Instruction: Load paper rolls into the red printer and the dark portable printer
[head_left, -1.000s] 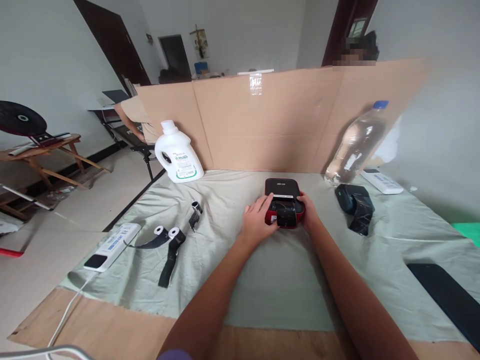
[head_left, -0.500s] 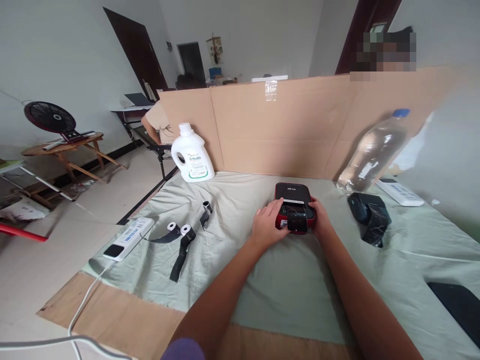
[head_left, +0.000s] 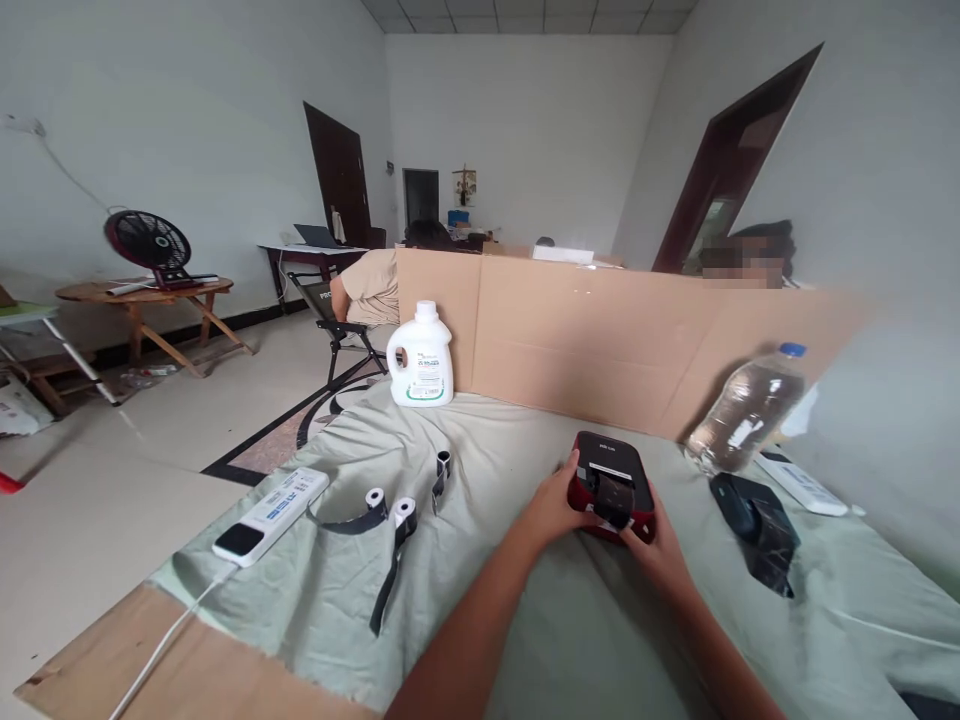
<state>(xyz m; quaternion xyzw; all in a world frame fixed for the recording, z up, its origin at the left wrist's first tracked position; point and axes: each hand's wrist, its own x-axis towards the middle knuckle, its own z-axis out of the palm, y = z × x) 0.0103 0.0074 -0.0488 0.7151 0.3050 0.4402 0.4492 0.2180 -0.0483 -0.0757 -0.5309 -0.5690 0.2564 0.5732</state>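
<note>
Both hands hold a small black-and-red label printer (head_left: 611,456) over the cloth-covered table. A black strip of paper (head_left: 615,500) lies across its front part. My left hand (head_left: 553,508) is closed on the left side, its thumb at the front edge. From the right, my right hand (head_left: 661,555) grips the right side and the front corner; some of its fingers are hidden. To the right lies a second, black printer (head_left: 733,507) with a dark strip (head_left: 772,550) coming out. Left of my hands are several paper rolls with black strips, one of them a roll (head_left: 405,512) partly unwound.
A white detergent jug (head_left: 424,365) and a large plastic bottle (head_left: 750,410) stand before a cardboard screen (head_left: 570,335). White power strips lie at the left (head_left: 274,515) and right (head_left: 802,483). Other people sit beyond the cardboard. A fan (head_left: 154,245) stands on a wooden stool.
The view has tilted upward, so the table sits lower in the picture. My right hand has shifted from the printer's right side toward its front corner. Both hands still hold the printer.
</note>
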